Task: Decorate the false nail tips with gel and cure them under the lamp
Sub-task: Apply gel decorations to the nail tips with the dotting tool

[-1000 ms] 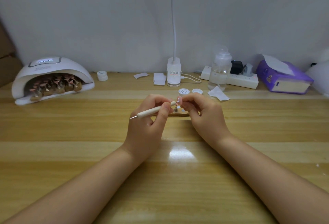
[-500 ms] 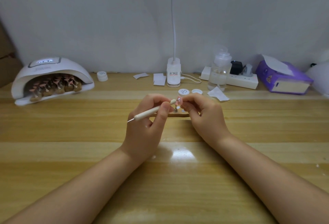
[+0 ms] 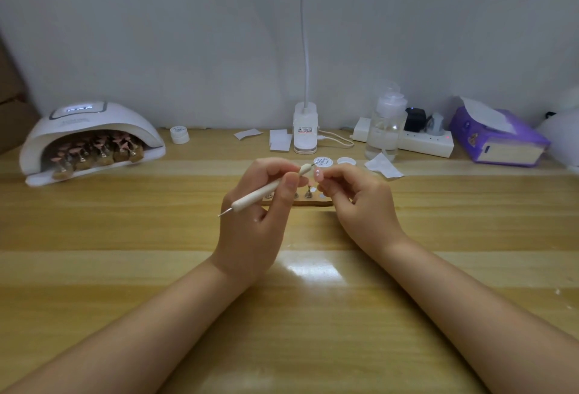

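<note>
1. Here your left hand (image 3: 250, 221) pinches a white dotting tool (image 3: 269, 188), its tip at the pink nail tip (image 3: 317, 173).
2. Your right hand (image 3: 360, 202) pinches that nail tip above the wooden holder strip (image 3: 313, 203).
3. Far left, the curing lamp (image 3: 87, 139) shelters more nail tips.

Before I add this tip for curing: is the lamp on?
On: the lamp shows a lit display on top.
</note>
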`<state>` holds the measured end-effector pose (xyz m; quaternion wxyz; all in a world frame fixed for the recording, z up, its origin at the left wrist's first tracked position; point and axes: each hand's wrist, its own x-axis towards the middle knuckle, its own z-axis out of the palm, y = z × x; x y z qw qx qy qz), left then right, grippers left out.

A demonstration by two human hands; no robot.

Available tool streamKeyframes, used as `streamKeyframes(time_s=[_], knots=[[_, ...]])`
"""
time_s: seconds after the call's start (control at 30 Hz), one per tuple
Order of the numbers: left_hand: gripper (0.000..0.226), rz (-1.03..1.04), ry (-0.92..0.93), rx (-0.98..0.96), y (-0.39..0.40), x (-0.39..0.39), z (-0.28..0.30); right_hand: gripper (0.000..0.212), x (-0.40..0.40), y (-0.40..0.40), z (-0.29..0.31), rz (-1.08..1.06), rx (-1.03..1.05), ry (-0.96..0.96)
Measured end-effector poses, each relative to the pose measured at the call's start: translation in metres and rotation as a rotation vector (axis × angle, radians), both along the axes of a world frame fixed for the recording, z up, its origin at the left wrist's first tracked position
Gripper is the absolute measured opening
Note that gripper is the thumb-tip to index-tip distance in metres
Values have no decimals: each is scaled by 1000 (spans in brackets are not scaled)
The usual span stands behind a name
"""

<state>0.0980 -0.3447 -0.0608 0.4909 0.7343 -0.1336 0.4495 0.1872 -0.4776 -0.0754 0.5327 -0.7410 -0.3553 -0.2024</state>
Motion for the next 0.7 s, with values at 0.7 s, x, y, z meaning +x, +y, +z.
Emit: streamKeyframes(time_s=[0.7], knots=[[8, 12, 64, -25, -4, -1, -3, 12, 2, 0, -1, 12, 40, -24]])
